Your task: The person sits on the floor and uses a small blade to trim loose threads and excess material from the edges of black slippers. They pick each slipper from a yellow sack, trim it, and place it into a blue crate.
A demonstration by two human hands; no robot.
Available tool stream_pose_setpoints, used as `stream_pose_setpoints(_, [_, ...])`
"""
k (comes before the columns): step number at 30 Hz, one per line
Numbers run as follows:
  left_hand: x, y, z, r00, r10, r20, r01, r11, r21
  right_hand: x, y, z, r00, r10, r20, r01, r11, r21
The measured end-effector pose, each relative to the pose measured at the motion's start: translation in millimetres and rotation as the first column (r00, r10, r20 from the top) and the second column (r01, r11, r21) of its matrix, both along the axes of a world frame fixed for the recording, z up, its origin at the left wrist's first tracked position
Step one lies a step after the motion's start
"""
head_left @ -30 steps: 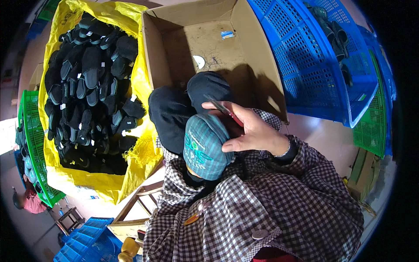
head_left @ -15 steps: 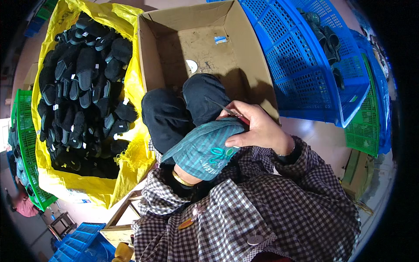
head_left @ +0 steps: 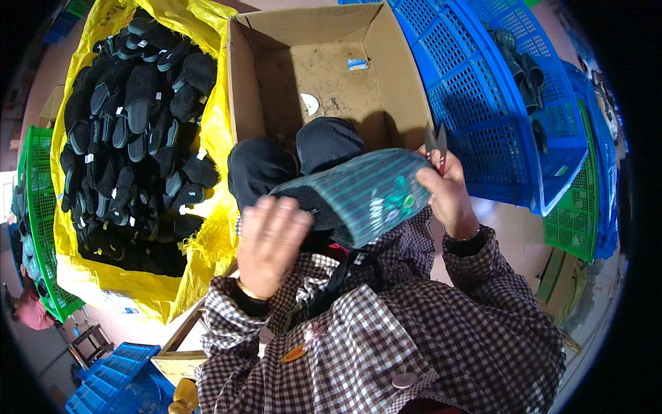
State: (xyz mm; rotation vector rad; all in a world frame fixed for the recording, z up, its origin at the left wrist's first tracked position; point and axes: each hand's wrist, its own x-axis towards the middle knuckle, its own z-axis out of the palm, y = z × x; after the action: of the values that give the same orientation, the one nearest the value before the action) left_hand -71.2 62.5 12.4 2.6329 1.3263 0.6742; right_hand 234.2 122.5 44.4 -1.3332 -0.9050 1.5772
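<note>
Though aslant lengthwise, slipper toe-right.

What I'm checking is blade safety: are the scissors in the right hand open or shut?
The scissors are open: their two blades spread apart in a V beyond the right hand.

Pinkish floor under a cardboard box (open-topped) and yellow sack.

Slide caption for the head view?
Right hand holding red-handled snips and a striped teal fabric piece, left hand open beside it.
</note>
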Motion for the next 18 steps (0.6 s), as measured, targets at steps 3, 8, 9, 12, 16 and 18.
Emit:
stream_pose_setpoints(3, [7, -4, 2, 0.675, 0.482, 0.559, -0.239, 0.859, -0.452, -1, 1, -21, 0.986, -0.120, -0.117, 0.116, 0.992, -0.042])
stream_pose_setpoints(8, [30, 6, 11, 0.337, 0.611, 0.717, 0.105, 0.732, -0.673, -13, 2, -38, 0.972, -0.120, -0.202, 0.065, 0.964, -0.258])
stream_pose_setpoints(9, [32, 9, 13, 0.295, 0.641, 0.708, 0.100, 0.717, -0.690, -12, 2, -35, 0.975, -0.095, -0.201, 0.030, 0.952, -0.305])
stream_pose_setpoints(12, [31, 11, 10, 0.352, 0.680, 0.643, -0.048, 0.700, -0.713, -19, -9, -23, 0.987, -0.009, -0.160, -0.020, 0.983, -0.182])
stream_pose_setpoints(16, [34, 13, 4, 0.202, 0.686, 0.699, 0.041, 0.707, -0.706, -20, -8, -37, 0.987, -0.024, -0.158, 0.011, 0.996, -0.087])
stream_pose_setpoints(18, [38, 12, -3, 0.057, 0.687, 0.725, 0.136, 0.714, -0.687, -32, -3, -31, 0.983, -0.111, -0.143, 0.103, 0.993, -0.063])
